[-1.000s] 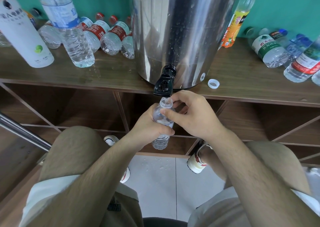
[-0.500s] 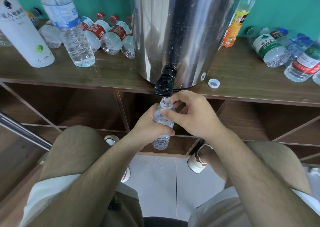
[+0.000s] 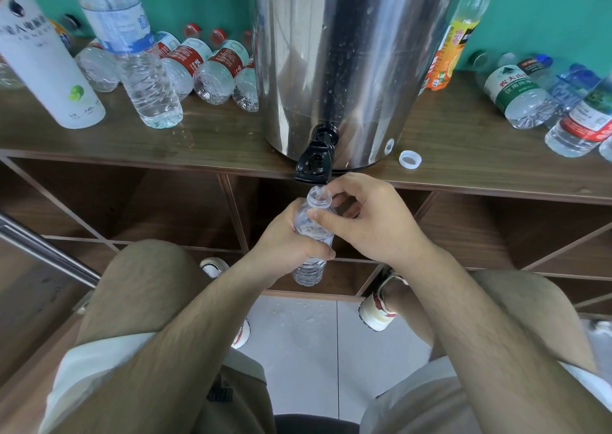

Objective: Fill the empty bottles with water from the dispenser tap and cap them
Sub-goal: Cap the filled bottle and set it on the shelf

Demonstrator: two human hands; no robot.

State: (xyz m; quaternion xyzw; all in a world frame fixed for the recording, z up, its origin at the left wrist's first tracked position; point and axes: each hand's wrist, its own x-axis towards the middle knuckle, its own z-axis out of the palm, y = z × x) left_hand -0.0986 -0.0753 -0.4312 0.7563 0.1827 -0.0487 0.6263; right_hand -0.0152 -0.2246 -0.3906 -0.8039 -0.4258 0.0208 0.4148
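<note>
Left hand [image 3: 288, 244] is wrapped round the small clear plastic bottle [image 3: 318, 201], right hand [image 3: 374, 225] pinches its neck, open mouth just under the black plastic tap [image 3: 314, 165]. Filling step, I'd say. Next that tap needs opening; the white screw cap [image 3: 410, 160] sits on the table [image 3: 198, 142].

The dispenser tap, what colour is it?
The tap is black, clearest in the head view.
</note>
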